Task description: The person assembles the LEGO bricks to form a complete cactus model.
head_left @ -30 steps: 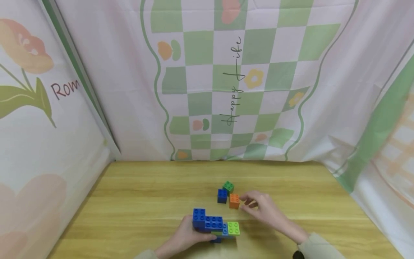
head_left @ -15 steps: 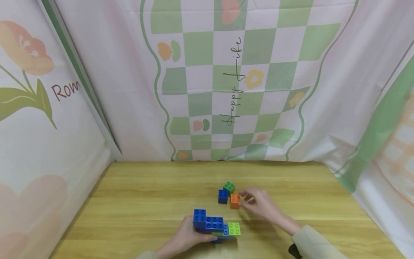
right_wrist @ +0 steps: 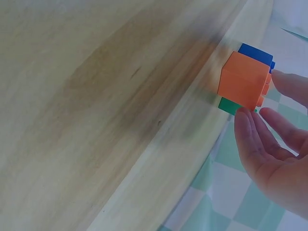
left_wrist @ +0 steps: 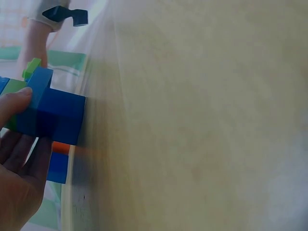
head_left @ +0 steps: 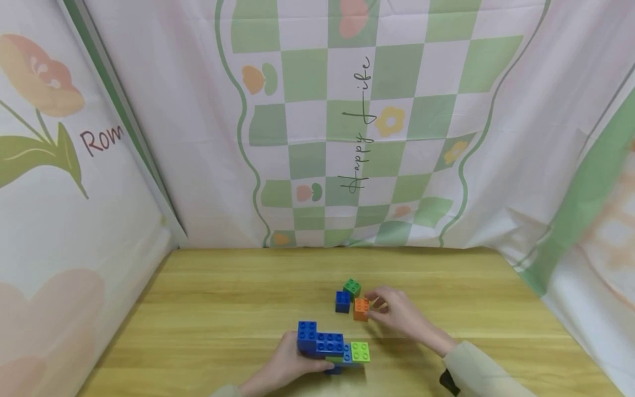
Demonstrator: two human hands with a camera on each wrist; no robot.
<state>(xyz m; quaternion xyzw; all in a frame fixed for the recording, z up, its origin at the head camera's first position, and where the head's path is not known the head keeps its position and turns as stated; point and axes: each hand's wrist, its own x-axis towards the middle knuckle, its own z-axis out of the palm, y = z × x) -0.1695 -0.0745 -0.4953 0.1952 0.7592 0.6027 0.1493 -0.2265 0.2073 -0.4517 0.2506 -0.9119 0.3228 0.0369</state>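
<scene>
My left hand (head_left: 292, 355) grips a built piece of joined toy building bricks (head_left: 329, 343), with its thumb along the near side. Dark blue bricks form its left and top, a lighter blue one lies to the right, and a lime green brick (head_left: 360, 351) caps the right end. In the left wrist view, curled fingers support the blue bricks (left_wrist: 60, 115) from below. My right hand (head_left: 397, 314) is at the orange brick (head_left: 361, 310), thumb and fingers loosely bent. The right wrist view shows fingertips right at the edges of the orange brick (right_wrist: 244, 79), not closed round it.
Close behind the orange brick stand a small blue brick (head_left: 342, 301) and a green brick (head_left: 352, 287). All sit on a wooden table (head_left: 223, 298). A checked cloth curtain (head_left: 347, 138) hangs at the back edge, with printed cloth at both sides.
My right hand has moved slightly left, bringing its thumb and fingers up to the orange brick. The left hand keeps its hold on the built piece, almost still.
</scene>
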